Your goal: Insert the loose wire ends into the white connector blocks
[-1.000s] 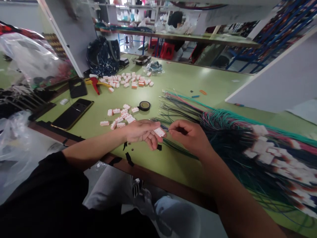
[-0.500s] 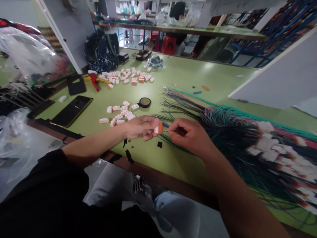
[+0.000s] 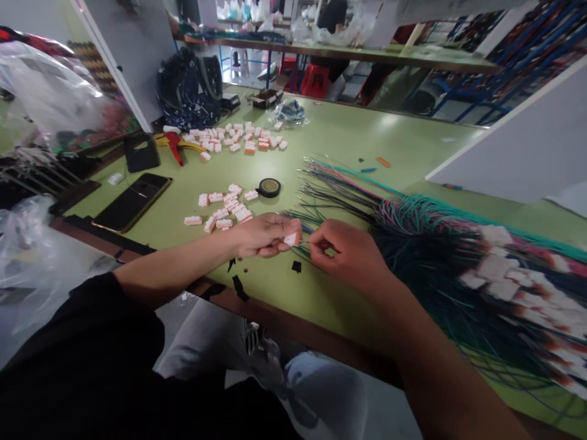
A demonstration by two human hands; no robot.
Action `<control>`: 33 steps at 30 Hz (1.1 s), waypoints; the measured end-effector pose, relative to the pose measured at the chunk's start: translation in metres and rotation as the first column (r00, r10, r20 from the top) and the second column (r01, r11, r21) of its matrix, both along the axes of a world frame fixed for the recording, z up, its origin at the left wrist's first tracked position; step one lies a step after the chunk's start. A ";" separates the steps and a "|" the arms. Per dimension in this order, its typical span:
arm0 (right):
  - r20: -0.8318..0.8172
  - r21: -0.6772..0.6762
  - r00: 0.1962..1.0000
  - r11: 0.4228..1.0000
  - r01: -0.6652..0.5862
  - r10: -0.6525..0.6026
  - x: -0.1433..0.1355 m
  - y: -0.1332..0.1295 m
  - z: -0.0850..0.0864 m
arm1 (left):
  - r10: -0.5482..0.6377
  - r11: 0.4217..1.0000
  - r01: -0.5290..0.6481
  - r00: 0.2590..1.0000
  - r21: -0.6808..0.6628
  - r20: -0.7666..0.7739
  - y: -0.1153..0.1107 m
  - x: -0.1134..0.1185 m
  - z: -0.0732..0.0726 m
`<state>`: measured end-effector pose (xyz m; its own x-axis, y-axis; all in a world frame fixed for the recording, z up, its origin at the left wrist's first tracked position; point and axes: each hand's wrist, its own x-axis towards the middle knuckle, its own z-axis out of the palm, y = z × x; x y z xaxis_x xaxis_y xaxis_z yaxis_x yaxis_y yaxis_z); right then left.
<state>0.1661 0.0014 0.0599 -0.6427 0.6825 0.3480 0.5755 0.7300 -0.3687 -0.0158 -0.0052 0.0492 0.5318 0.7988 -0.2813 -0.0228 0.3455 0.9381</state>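
Between the thumb and fingers of my left hand (image 3: 266, 235) is a white and orange connector housing (image 3: 292, 237), held over the green table. My right hand (image 3: 343, 249) is pinched just to the right of it, with a thin wire end (image 3: 308, 241) at the fingertips pointing at the connector. Whether the wire tip is inside the housing cannot be made out. Behind the right hand lies a bundle of loose wires (image 3: 339, 198) in black, green and pink. Several loose connector housings (image 3: 229, 208) are scattered beyond my left hand.
A roll of black tape (image 3: 269, 187) lies behind the hands. Further left are a phone (image 3: 132, 201) and a red and yellow hand tool (image 3: 175, 146). More housings (image 3: 247, 137) are heaped at the back. Wired white connectors (image 3: 499, 269) lie at the right. A white panel (image 3: 518, 128) rises there.
The connector in my left hand has turned slightly, showing less of its orange face. My right hand has shifted a little to the left, its fingers more curled.
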 end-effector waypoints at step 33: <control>0.196 0.187 0.979 0.982 0.011 -0.048 -0.012 -0.001 -0.027 | 0.093 0.993 -0.106 0.969 -0.047 -0.227 -0.002 0.002 0.005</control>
